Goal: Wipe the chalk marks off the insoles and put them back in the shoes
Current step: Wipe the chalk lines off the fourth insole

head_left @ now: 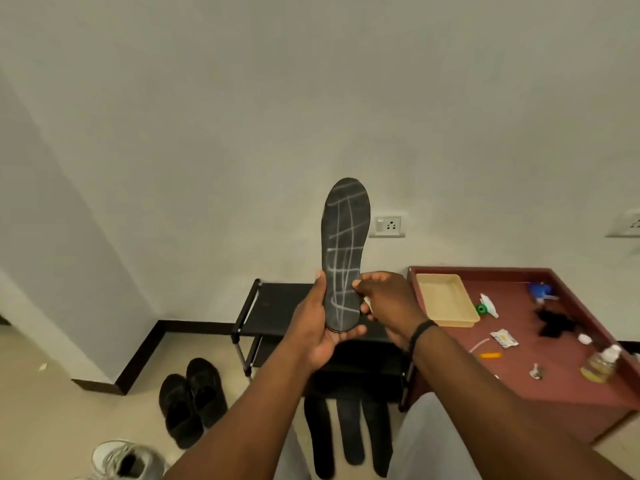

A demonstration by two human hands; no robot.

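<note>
Before a bare white wall, the left hand [320, 327] grips the chalked insole [344, 254] upright; the right hand [384, 303] pinches its edge.

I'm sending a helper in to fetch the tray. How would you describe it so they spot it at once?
Look at the red table against the wall, right of the black rack. The tray sits at its far left corner, near the wall socket. It is a shallow, cream, rectangular plastic tray, much the largest thing on the table; the rest are small bottles and scraps.
</note>
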